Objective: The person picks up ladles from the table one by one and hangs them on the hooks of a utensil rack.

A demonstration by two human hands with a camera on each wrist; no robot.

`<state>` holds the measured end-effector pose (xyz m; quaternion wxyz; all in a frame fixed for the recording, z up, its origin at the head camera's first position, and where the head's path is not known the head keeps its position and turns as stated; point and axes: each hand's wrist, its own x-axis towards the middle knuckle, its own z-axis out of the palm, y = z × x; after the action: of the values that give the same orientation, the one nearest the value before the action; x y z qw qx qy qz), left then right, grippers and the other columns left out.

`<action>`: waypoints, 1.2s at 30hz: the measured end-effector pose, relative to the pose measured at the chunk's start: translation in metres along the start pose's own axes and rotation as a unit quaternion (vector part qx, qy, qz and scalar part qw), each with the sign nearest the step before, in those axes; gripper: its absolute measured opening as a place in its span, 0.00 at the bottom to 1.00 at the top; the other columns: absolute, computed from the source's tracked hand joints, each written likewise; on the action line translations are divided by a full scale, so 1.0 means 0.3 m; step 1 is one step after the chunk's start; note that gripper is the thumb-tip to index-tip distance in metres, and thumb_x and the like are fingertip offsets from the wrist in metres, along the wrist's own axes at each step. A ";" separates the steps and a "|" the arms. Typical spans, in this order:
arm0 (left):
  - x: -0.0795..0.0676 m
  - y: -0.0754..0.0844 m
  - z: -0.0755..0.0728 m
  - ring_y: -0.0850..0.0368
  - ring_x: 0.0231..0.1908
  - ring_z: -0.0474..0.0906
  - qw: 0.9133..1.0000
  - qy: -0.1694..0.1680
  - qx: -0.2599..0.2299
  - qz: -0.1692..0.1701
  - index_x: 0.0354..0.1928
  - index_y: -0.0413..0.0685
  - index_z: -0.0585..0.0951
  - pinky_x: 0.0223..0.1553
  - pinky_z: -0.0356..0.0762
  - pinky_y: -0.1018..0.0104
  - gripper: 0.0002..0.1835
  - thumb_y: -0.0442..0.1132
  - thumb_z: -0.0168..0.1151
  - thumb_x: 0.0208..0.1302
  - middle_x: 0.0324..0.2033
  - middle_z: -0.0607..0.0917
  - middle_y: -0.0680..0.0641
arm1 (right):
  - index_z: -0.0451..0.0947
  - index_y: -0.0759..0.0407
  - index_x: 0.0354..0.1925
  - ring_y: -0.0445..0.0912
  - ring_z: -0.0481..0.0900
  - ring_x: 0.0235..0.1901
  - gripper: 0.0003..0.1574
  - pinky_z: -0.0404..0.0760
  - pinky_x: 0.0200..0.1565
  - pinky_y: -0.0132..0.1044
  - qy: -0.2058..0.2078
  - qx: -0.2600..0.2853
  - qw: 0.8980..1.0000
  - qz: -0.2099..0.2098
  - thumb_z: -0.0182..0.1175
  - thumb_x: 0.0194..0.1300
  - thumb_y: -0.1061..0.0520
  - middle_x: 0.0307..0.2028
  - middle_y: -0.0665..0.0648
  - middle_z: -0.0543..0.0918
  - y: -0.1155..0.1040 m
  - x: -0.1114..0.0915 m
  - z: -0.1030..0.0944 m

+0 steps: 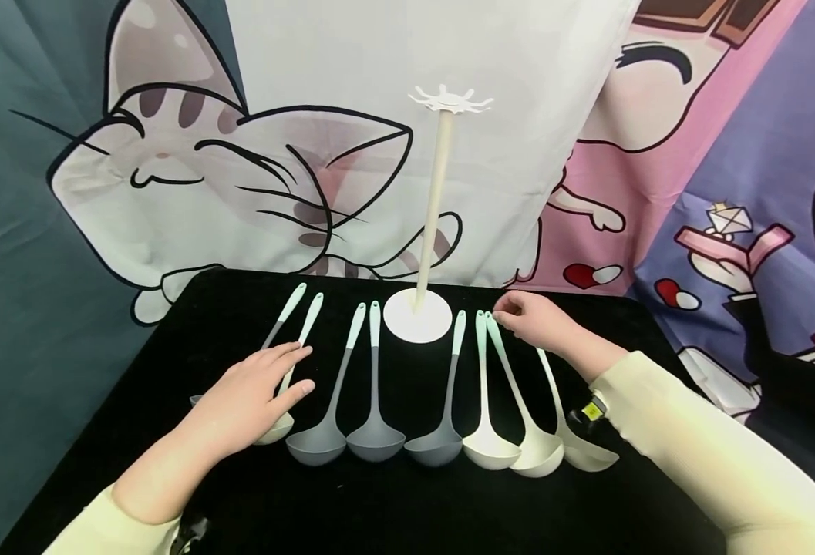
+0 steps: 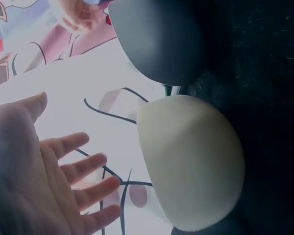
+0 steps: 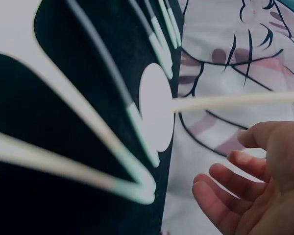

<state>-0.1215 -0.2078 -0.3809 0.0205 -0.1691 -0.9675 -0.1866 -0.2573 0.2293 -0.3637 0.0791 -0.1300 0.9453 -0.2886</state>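
Note:
A row of ladles with mint-tipped handles lies on the black tabletop. Over the left end hovers my left hand (image 1: pixel 254 393), fingers spread, partly hiding a cream ladle (image 1: pixel 312 316) and a grey one (image 1: pixel 287 312). In the left wrist view that palm (image 2: pixel 44 171) is bare, beside a cream ladle bowl (image 2: pixel 191 161). My right hand (image 1: pixel 532 317) is by the handle ends of two cream ladles (image 1: pixel 493 449) (image 1: pixel 540 453), above another cream ladle (image 1: pixel 587 453). The right wrist view shows its fingers (image 3: pixel 235 188) loosely bent around nothing.
A white stand with a round base (image 1: pixel 407 325), a tall pole (image 1: pixel 432 208) and a hooked top (image 1: pixel 449 100) rises behind the row. Grey ladles (image 1: pixel 317 445) (image 1: pixel 376 439) (image 1: pixel 436 443) lie in front of it. A cartoon-printed cloth (image 1: pixel 518 154) hangs behind the table.

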 end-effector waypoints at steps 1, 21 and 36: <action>0.006 0.002 -0.005 0.37 0.69 0.61 1.000 0.001 -0.005 -0.008 0.71 0.51 0.69 0.64 0.58 0.33 0.36 0.66 0.43 0.73 0.70 0.67 0.43 | 0.78 0.57 0.45 0.47 0.80 0.32 0.12 0.81 0.35 0.39 0.000 -0.003 1.000 0.007 0.57 0.72 0.50 0.39 0.59 0.82 0.017 -0.013 -0.007; 0.229 0.046 -0.046 0.43 0.67 0.65 0.964 0.030 -0.247 -0.092 0.75 0.46 0.58 0.62 0.67 0.42 0.38 0.59 0.52 0.73 0.70 0.64 0.39 | 0.75 0.61 0.37 0.44 0.71 0.18 0.08 0.75 0.20 0.39 -0.083 -0.027 0.991 0.102 0.60 0.68 0.56 0.23 0.54 0.74 0.248 -0.284 0.024; 0.447 0.091 0.010 0.44 0.55 0.76 0.896 0.068 -0.421 -0.124 0.69 0.43 0.67 0.55 0.76 0.51 0.28 0.49 0.57 0.73 0.61 0.76 0.41 | 0.75 0.59 0.31 0.46 0.74 0.20 0.14 0.79 0.21 0.39 -0.105 -0.024 0.983 0.151 0.62 0.66 0.50 0.22 0.57 0.75 0.271 -0.336 0.085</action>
<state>-0.2386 -0.1399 -0.3602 -0.0102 -0.0276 -0.8082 -0.5882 -0.1718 0.3102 -0.4232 0.2171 -0.0170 0.9471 -0.2357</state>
